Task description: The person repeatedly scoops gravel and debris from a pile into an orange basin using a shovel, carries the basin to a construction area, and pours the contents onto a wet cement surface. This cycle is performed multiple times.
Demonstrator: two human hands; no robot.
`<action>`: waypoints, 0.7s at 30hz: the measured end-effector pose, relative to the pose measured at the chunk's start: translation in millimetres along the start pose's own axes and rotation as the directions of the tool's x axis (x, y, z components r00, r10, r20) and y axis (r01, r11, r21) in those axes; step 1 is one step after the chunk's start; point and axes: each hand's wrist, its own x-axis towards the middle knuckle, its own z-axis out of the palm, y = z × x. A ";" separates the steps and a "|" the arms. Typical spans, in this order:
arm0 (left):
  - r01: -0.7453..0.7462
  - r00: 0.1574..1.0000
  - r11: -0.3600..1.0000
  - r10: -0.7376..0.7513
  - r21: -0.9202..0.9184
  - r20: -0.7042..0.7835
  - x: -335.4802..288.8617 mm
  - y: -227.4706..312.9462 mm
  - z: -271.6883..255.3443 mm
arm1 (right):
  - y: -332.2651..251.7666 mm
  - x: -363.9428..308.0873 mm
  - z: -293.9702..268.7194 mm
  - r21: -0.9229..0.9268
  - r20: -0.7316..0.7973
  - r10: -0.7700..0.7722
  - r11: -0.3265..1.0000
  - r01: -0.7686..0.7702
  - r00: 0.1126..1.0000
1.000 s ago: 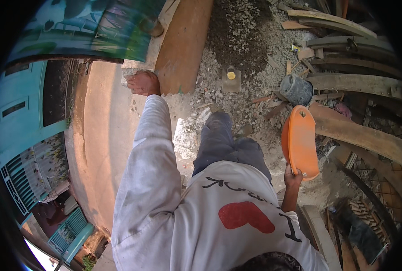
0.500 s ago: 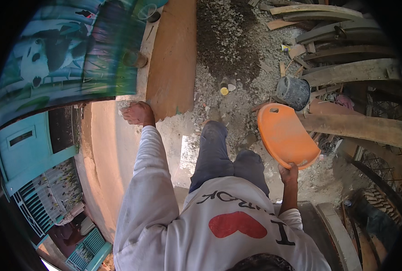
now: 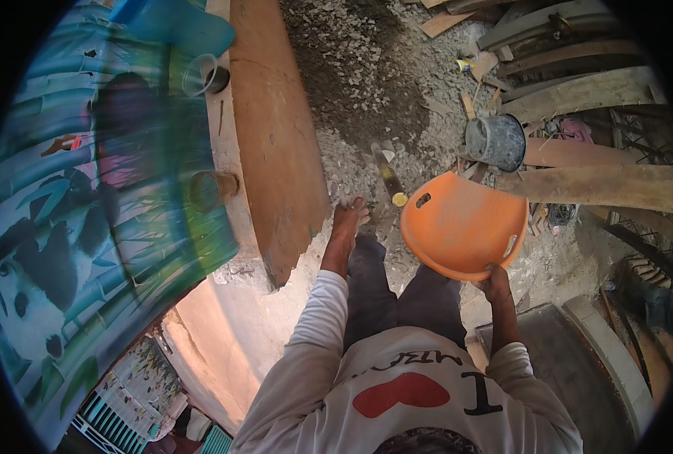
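My right hand (image 3: 495,284) is closed on the rim of a shallow orange plastic basin (image 3: 469,227) with slots cut near its edge. Grey dust coats the basin's inner face, and nothing lies in it. In front of my legs hovers my left hand (image 3: 349,221), empty, its fingers loosely apart. It is close to the broken plaster end of a low brown-faced wall (image 3: 276,144). Between my left hand and the basin, a dark pole-like piece with a yellow end (image 3: 398,200) points toward me.
A dusty black bucket (image 3: 494,142) lies tipped at the right, beside curved wooden boards (image 3: 594,187). Gravel (image 3: 344,53) covers the ground ahead. On the left, a panda-print sheet (image 3: 124,204) hangs by the wall ledge, with a clear cup (image 3: 200,76) and a blue plastic vessel (image 3: 174,23).
My left hand has come away from the wall's near end and swung right, in front of my legs. The basin, still in my right hand, has turned and shifted slightly left. The view has turned.
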 end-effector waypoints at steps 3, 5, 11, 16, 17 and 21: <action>0.458 0.889 0.838 -0.427 -0.296 0.165 60.9 21.7 28.0 | -1.7 -20.1 20.5 -0.046 -0.091 -0.034 0.998 0.029 0.995; 0.563 0.827 0.761 -0.514 -0.323 0.230 95.3 28.6 50.9 | -4.6 -39.6 45.5 -0.043 -0.164 -0.081 0.996 0.075 0.983; 0.454 0.891 0.858 -0.438 -0.241 0.120 157.9 -4.7 82.6 | -19.1 -62.6 95.6 -0.107 -0.244 -0.232 0.972 0.211 0.942; 0.454 0.889 0.855 -0.418 -0.249 0.184 92.8 20.3 37.9 | 1.7 4.2 74.7 -0.080 -0.224 -0.308 0.951 0.297 0.925; 0.478 0.878 0.786 -0.418 -0.392 0.234 67.8 34.7 32.6 | 13.4 23.3 64.5 -0.087 -0.217 -0.328 0.945 0.316 0.919; 0.474 0.880 0.728 -0.378 -0.495 0.286 -1.5 67.1 25.3 | 11.1 112.2 53.7 -0.095 -0.115 -0.101 0.991 0.090 0.988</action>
